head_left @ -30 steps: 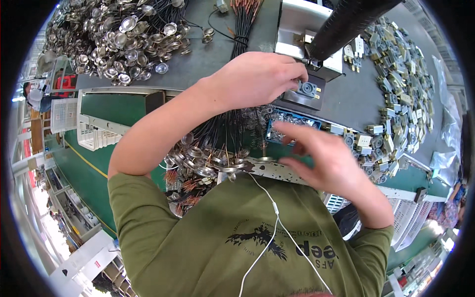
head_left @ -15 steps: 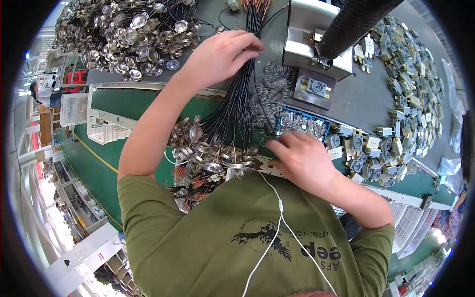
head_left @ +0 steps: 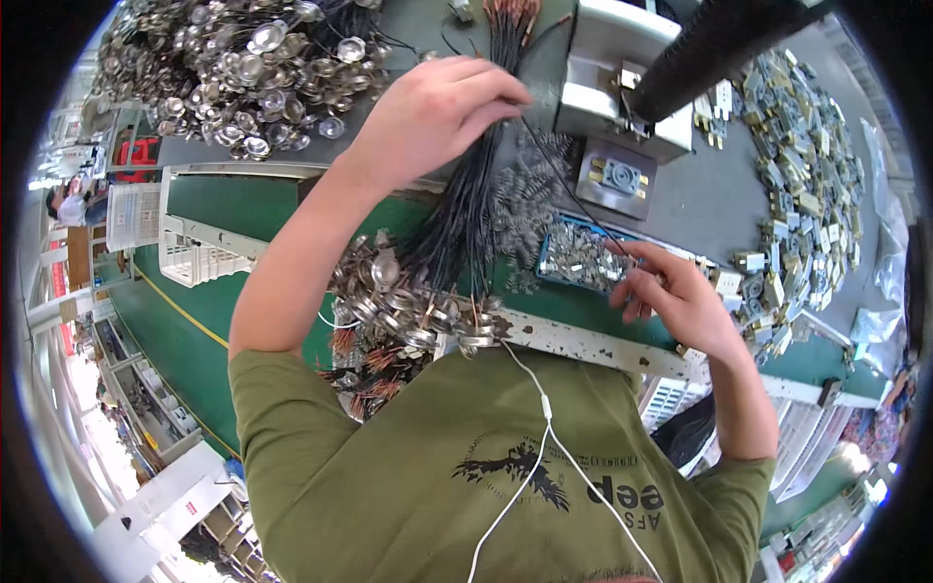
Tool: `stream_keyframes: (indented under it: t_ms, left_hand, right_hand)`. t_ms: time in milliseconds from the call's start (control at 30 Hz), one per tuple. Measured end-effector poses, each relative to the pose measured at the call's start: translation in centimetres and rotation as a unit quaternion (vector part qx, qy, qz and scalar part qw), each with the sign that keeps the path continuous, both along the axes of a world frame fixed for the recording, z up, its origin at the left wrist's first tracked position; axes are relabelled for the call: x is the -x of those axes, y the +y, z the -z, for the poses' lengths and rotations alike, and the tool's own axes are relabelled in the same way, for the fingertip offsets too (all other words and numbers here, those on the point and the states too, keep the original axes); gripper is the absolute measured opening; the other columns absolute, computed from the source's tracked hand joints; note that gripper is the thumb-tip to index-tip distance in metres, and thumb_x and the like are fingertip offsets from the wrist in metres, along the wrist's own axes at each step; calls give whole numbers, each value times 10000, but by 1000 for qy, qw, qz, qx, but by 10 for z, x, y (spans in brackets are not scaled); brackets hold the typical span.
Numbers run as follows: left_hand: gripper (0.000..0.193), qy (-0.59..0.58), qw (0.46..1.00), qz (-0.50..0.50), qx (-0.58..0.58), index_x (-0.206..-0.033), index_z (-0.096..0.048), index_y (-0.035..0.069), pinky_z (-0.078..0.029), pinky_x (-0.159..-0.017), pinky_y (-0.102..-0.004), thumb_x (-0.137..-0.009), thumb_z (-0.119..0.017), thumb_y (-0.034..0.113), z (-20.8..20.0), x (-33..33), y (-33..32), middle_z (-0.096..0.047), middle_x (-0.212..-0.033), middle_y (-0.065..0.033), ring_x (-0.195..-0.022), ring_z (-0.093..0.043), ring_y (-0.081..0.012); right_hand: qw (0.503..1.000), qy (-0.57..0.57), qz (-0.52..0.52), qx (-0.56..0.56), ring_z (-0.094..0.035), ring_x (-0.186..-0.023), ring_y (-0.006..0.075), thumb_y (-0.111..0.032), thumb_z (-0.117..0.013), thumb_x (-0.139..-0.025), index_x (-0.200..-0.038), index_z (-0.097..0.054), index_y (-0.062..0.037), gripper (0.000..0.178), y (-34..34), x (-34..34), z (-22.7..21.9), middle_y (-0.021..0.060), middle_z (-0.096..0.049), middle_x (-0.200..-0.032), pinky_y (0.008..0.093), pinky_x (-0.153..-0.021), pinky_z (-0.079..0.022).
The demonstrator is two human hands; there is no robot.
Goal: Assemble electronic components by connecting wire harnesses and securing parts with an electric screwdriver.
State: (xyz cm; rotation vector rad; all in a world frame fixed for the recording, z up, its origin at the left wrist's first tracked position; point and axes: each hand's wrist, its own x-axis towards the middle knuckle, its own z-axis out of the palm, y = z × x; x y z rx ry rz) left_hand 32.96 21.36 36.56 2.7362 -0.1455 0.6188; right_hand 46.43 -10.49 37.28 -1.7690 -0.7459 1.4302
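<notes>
A single black wire (head_left: 573, 191) stretches slantwise between my two hands, over the heap of springs and the blue tray. My left hand (head_left: 428, 112) pinches its upper end above a thick bundle of black wires (head_left: 462, 219). Closed on its lower end, my right hand (head_left: 671, 296) is at the right edge of the blue tray (head_left: 546, 267), which holds small metal clips. Round metal caps (head_left: 389, 316) hang at the bundle's near end; orange-tipped ends (head_left: 512, 17) lie at its far end. The wire's ends are hidden in my fingers.
A metal press (head_left: 622, 87) with a black lever (head_left: 719, 53) stands beyond the tray. Before it, a grey part (head_left: 622, 175) sits on a metal block. Grey and white blocks (head_left: 797, 204) pile up at right, round metal caps (head_left: 253, 68) at far left. Coil springs (head_left: 530, 185) lie mid-table.
My right hand has moved right, away from the hanging caps, and a black wire now runs taut between both hands. My left hand has shifted slightly right.
</notes>
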Motion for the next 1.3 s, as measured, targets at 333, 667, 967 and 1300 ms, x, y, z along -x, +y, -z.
stream_keyframes:
  t_ms: [333, 667, 967, 1300]
  left_hand:
    - [143, 25, 994, 105, 4, -978, -650, 75, -569, -719, -412, -838, -642, 101, 16, -46, -73, -673, -871, -69, -837, -700, -278]
    - [141, 54, 994, 93, -21, -951, -657, 78, -544, -732, -376, -887, -708, 193, 24, -50, -80, -668, -918, -36, -847, -676, -246]
    - [214, 90, 980, 170, 59, -1044, -662, 77, -555, -763, -391, -900, -704, 230, -1, -26, -83, -670, -903, -63, -865, -683, -274]
    - [145, 88, 985, 97, 112, -1002, -669, 91, -562, -768, -417, -909, -656, 202, -5, -16, -82, -701, -854, -73, -877, -703, -288]
  right_hand:
    - [934, -342, -7, -104, -629, -625, 178, -72, -748, -892, -1267, -678, -61, 381, 1, 24, 13, 108, -681, -792, 306, -619, -519]
    - [921, -275, 96, -259, -656, -829, 159, 62, -800, -811, -1226, -644, -4, 449, -16, 28, 36, 100, -680, -1016, 286, -730, -551]
    - [856, -429, 138, -253, -713, -895, 153, 72, -759, -855, -1172, -641, 10, 344, -11, 15, 27, 105, -718, -1078, 294, -808, -571]
    - [859, -284, 270, -331, -693, -1002, 156, -35, -645, -992, -1264, -629, 37, 281, 33, 5, 26, 133, -737, -1143, 306, -916, -550]
